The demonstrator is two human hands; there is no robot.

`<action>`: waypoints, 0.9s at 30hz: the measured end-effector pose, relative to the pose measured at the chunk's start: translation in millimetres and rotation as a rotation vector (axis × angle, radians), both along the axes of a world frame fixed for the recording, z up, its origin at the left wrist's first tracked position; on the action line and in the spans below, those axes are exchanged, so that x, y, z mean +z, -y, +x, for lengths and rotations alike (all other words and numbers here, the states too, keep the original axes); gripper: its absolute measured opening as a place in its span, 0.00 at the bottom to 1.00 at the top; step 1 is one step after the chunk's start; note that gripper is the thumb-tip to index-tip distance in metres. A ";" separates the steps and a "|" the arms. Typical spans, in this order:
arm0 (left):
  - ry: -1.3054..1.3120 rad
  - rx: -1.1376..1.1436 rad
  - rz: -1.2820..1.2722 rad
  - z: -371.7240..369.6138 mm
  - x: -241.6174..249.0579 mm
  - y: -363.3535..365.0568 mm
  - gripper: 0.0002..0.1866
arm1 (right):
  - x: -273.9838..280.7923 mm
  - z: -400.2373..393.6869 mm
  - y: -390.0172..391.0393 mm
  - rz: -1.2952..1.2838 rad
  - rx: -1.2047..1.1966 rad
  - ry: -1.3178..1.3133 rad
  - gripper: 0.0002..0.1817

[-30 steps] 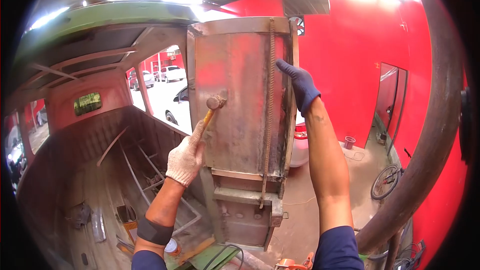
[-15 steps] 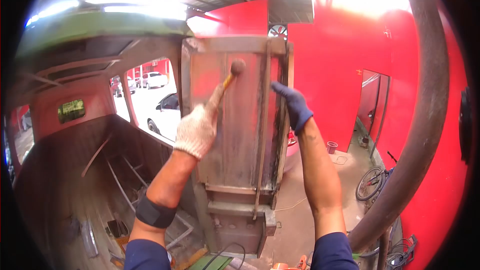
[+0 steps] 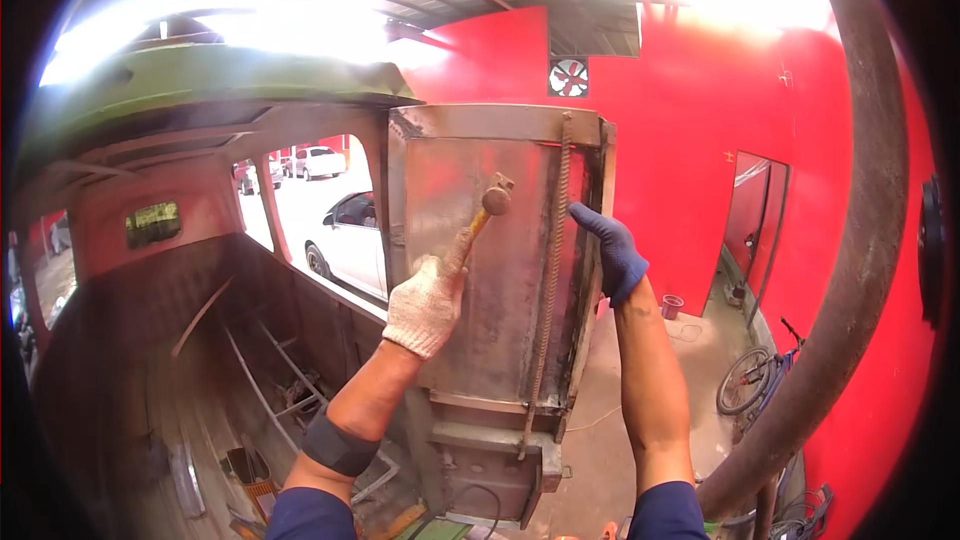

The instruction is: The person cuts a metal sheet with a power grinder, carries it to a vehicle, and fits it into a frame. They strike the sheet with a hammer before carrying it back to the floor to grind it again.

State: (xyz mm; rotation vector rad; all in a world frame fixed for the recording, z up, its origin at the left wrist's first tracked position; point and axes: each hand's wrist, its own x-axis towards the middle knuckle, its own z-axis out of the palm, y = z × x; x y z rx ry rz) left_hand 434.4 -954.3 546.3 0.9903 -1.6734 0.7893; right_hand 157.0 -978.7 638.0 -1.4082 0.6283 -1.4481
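My left hand (image 3: 425,310), in a white knit glove, is closed round the yellow handle of a hammer (image 3: 496,199). The hammer's head overlaps the upper middle of an upright metal panel (image 3: 500,310), a worn, framed sheet with reddish reflections. At the panel's right edge is my right hand (image 3: 618,258) in a blue glove. Its thumb side reaches over the frame toward a ribbed steel bar (image 3: 549,290) running down the panel, and the other fingers are hidden behind the edge.
Left of the panel lies a stripped vehicle body (image 3: 180,340) with a ladder-like metal frame (image 3: 265,370) inside. A thick curved pipe (image 3: 850,320) arcs along the right. Beyond it stand a bicycle (image 3: 755,380) and a red wall (image 3: 690,170). A white car (image 3: 350,240) shows through the window opening.
The view has shifted, so the panel sits slightly lower and farther right. The hammer head has come down the panel and tilted. My right hand keeps its place at the panel's edge.
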 end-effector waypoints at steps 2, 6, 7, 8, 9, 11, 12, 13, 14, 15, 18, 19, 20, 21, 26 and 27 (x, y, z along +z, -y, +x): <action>-0.012 0.012 0.001 -2.2 1.7 -4.6 0.36 | 2.6 2.0 -7.3 0.064 0.029 0.080 0.25; -0.075 0.000 0.167 -11.5 -1.2 -12.8 0.41 | -9.4 -1.3 13.3 0.038 0.056 0.144 0.22; -0.124 -0.121 0.186 -16.0 1.9 -20.1 0.41 | -8.2 1.2 6.0 0.040 0.064 0.135 0.21; -0.172 -0.243 0.201 -20.0 4.8 -23.3 0.41 | -5.9 3.9 0.8 0.040 0.071 0.126 0.19; -0.149 -0.337 0.004 -23.8 6.7 -21.9 0.39 | -4.8 6.2 -1.3 0.033 0.080 0.144 0.19; -0.165 -0.326 -0.002 -26.5 14.8 -39.1 0.39 | -6.4 -0.1 9.5 0.010 0.064 0.111 0.19; -0.162 -0.327 0.000 -26.5 17.5 -45.3 0.39 | -6.5 0.3 8.2 -0.010 0.037 0.097 0.18; -0.181 -0.278 -0.015 -25.0 18.0 -42.3 0.38 | -4.9 -1.4 5.0 0.029 0.067 0.094 0.17; -0.184 -0.280 -0.003 -21.5 18.7 -34.7 0.38 | -5.1 0.3 0.9 0.041 0.063 0.093 0.17; -0.171 -0.199 0.049 -17.5 22.0 -26.1 0.37 | -3.5 3.3 -4.1 0.050 0.049 0.100 0.16; -0.147 -0.070 0.179 -8.4 19.1 -26.4 0.36 | -4.8 8.6 -6.0 0.052 -0.012 0.106 0.15; -0.185 -0.172 0.187 -3.1 21.3 -33.9 0.36 | -5.3 7.8 -4.4 0.036 -0.055 0.121 0.15; -0.226 -0.275 0.205 1.9 18.3 -39.2 0.36 | -8.3 5.5 -4.7 0.043 -0.068 0.121 0.15; -0.227 -0.288 0.212 7.4 13.7 -38.1 0.36 | -9.4 2.1 -4.7 0.045 -0.034 0.085 0.17; -0.477 -0.528 0.083 52.2 0.7 -50.6 0.40 | -16.3 -13.6 -1.4 0.147 0.026 -0.052 0.19; -0.614 -0.592 0.182 61.5 -3.5 -55.0 0.40 | -23.7 -10.4 -3.8 0.038 -0.026 -0.085 0.17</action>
